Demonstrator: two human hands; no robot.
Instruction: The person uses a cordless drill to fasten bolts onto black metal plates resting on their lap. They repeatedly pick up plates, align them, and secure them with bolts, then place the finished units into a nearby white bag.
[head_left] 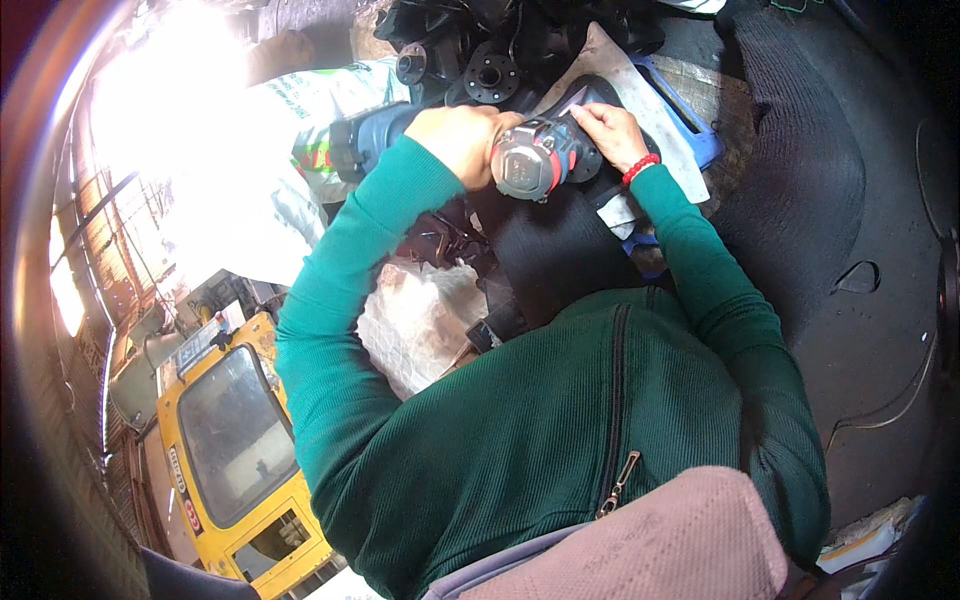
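My left hand [462, 140] is wrapped round a cordless power tool [527, 165] with a blue body, red trim and a silver metal head. Its dark, blocky end [352, 145] sticks out to the left of that hand. My right hand [612, 132], with a red bead bracelet [641, 169] at the wrist, is closed beside the tool's head. Its thumb and fingers pinch together, and what they hold is too small to name. A dark round part lies under and beside the tool, mostly hidden. Just beyond are black round flanges [491, 74] with bolt holes.
More dark parts [430, 25] pile up at the far side. A blue frame-like object [690, 115] and pale cloth [592, 62] lie far right of centre. Crumpled pale plastic [420, 318] sits under my left arm. A yellow machine cab [235, 440] stands at left; a thin cord [885, 412] lies at right.
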